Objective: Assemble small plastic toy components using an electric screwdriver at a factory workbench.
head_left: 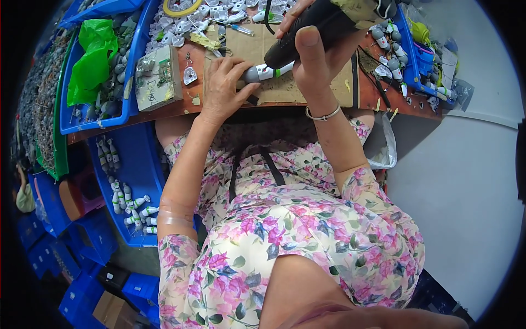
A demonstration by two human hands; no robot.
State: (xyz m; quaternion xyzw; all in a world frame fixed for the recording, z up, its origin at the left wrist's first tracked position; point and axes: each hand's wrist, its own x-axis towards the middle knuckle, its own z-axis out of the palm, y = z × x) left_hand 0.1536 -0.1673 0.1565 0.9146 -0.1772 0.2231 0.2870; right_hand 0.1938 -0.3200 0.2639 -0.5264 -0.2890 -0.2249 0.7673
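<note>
At the table's near edge my left hand (pixel 223 88) grips the grey end of a small white-and-grey device (pixel 265 72) with a green band. The device lies roughly level over a piece of cardboard (pixel 274 96). My right hand (pixel 320 63) is wrapped round a thick black power screwdriver (pixel 309 33) with tan tape on its body. The screwdriver's nose tilts down to the left, right above the device. Its bit appears to meet the white casing, though I cannot tell whether it sits in a screw. My right fingers are partly hidden behind the tool.
Blue bins with grey parts (pixel 114 107) and a green bag (pixel 92 60) stand left, beside a small box (pixel 159 79). White casings (pixel 213 10), a yellow tape ring (pixel 181 7) and a blue-handled screwdriver (pixel 241 29) lie behind. Several similar devices (pixel 393 63) are at right; others fill a lower bin (pixel 139 238).
</note>
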